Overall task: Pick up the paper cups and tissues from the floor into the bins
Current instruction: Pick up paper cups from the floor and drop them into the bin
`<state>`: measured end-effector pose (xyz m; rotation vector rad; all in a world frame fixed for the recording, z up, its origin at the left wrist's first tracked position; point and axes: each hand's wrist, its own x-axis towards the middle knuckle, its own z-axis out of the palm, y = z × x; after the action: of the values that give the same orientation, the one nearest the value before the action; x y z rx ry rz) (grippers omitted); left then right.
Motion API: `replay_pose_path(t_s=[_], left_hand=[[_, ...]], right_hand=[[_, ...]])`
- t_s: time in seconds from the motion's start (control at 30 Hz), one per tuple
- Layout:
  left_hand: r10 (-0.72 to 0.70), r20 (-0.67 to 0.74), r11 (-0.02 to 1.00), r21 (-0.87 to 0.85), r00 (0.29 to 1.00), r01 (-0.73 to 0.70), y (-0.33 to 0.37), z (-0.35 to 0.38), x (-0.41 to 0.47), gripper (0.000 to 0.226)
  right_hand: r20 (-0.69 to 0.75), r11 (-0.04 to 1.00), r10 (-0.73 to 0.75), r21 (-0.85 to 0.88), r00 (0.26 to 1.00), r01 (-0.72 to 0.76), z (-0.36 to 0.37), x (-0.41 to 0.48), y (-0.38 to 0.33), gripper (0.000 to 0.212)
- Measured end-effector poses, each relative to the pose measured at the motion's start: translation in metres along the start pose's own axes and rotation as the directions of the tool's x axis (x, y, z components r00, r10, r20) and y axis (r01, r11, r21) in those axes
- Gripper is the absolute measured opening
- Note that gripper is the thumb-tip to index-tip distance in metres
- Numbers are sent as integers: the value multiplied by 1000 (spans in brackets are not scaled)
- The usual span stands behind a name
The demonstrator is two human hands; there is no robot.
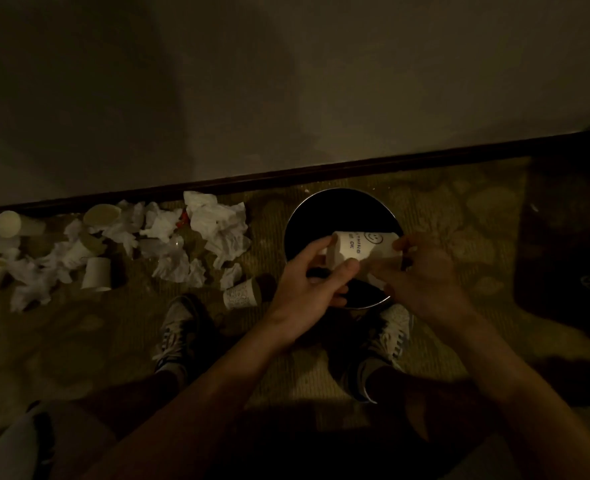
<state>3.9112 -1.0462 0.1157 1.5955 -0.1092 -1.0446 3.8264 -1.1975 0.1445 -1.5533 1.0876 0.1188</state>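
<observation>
A white paper cup [363,247] with a smiley face and blue lettering lies sideways over the round black bin [321,206]. My left hand [307,285] grips its left end. My right hand [421,275] holds its right end at the rim. Both hands hover above the bin's opening. On the carpet to the left lies a heap of crumpled tissues [217,226] mixed with several paper cups [96,273]. One patterned cup [241,294] lies on its side just left of the bin.
A dark baseboard [217,181] runs along the wall behind the litter and bin. My two shoes [179,330] stand on the patterned carpet below the bin. A dark piece of furniture [563,237] fills the right side.
</observation>
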Motion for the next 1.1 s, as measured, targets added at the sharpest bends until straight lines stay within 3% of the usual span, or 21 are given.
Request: replay_pose_path(t_s=[0.1, 0.23, 0.3, 0.4, 0.5, 0.63, 0.77, 0.87, 1.0, 1.1], left_hand=[[59, -196, 995, 93, 979, -41, 10, 3, 17, 39], [53, -310, 957, 288, 949, 40, 17, -1, 56, 27], [20, -320, 935, 342, 947, 95, 8, -3, 70, 20], [-113, -308, 876, 418, 945, 240, -13, -5, 89, 28], [-344, -225, 873, 280, 912, 398, -33, -5, 100, 43], [-435, -121, 865, 220, 892, 451, -43, -9, 101, 45], [-404, -52, 901, 149, 913, 407, -38, -23, 93, 10], [-328, -56, 916, 224, 943, 332, -28, -53, 63, 17], [-176, 21, 807, 576, 984, 132, -3, -121, 9, 26], [-112, 34, 789, 610, 993, 68, 13, -173, -30, 28]], right_hand=[[9, 999, 28, 40, 1000, -29, 11, 2, -7, 34], [1, 978, -41, -207, 999, 40, 22, 27, -8, 39], [-10, 944, -44, -329, 999, 39, 31, 39, 0, 38], [21, 937, 84, -341, 996, -72, 42, 56, 17, 37], [57, 931, 239, -297, 969, -212, 50, 67, 29, 31], [125, 914, 297, -323, 947, -244, 51, 69, 40, 27], [177, 897, 234, -418, 956, -143, 42, 64, 37, 28], [169, 887, 148, -458, 975, -55, 45, 47, 23, 27], [221, 918, 94, -398, 971, 2, 68, 1, 6, 4], [287, 890, 94, -452, 953, 48, 93, -37, -9, 6]])
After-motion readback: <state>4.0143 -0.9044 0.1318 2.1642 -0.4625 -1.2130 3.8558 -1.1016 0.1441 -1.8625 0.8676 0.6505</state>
